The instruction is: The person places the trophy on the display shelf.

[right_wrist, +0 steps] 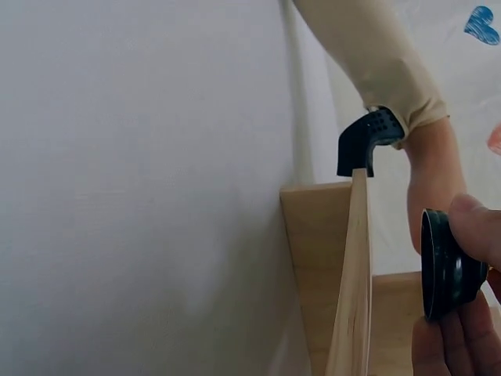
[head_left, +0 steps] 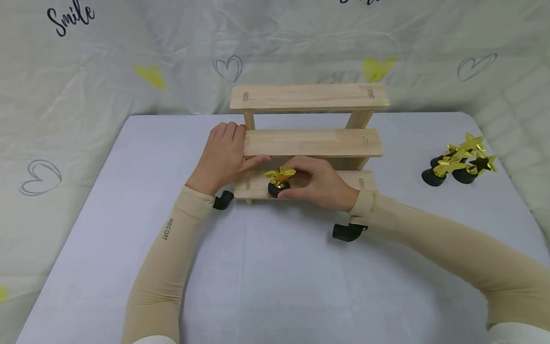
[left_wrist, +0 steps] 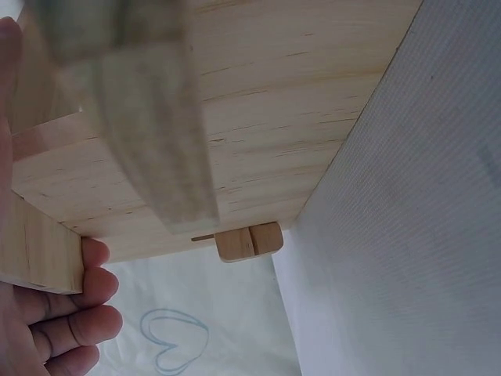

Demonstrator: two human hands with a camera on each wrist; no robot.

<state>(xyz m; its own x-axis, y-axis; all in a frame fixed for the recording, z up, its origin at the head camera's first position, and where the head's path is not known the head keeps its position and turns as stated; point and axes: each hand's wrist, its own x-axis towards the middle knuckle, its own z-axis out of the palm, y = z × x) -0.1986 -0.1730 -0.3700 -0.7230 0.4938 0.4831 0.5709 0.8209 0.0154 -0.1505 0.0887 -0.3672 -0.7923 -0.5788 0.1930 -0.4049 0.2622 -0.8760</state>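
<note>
A small star trophy (head_left: 279, 188) with a gold top and a round black base is pinched between the thumb and fingers of my right hand (head_left: 323, 184), over the left part of the lowest board. In the right wrist view its black base (right_wrist: 448, 266) is held by the rim, apart from the board's edge. My left hand (head_left: 223, 155) grips the left end of the three-tier wooden display shelf (head_left: 313, 143) at the middle board. Its fingers (left_wrist: 90, 325) curl round the board's end in the left wrist view.
Several more gold star trophies (head_left: 457, 160) on black bases stand close together at the table's right side. The shelf's top board (head_left: 309, 97) rises at the back, near a white printed cloth (head_left: 292, 43). A white cover lies over the table (head_left: 283, 277).
</note>
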